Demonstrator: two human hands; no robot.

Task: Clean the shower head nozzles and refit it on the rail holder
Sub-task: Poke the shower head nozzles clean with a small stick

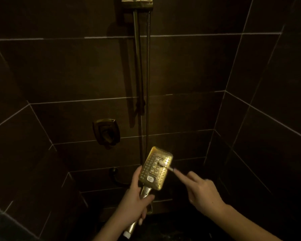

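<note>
A gold rectangular shower head (161, 174) faces me low in the middle, nozzles up, with a white button near its lower end. My left hand (135, 197) grips its handle just below the head. My right hand (201, 192) holds a small white brush (163, 165), index finger stretched along it, and the brush tip touches the nozzle plate. The vertical rail (137, 54) runs up the back wall to a gold holder bracket (137, 4) at the top edge. The hose (148, 80) hangs beside the rail.
Dark tiled walls close in on three sides. A gold mixer valve handle (106, 133) sits on the back wall left of the rail. A hose outlet (115, 173) shows low on the wall behind the shower head. The light is dim.
</note>
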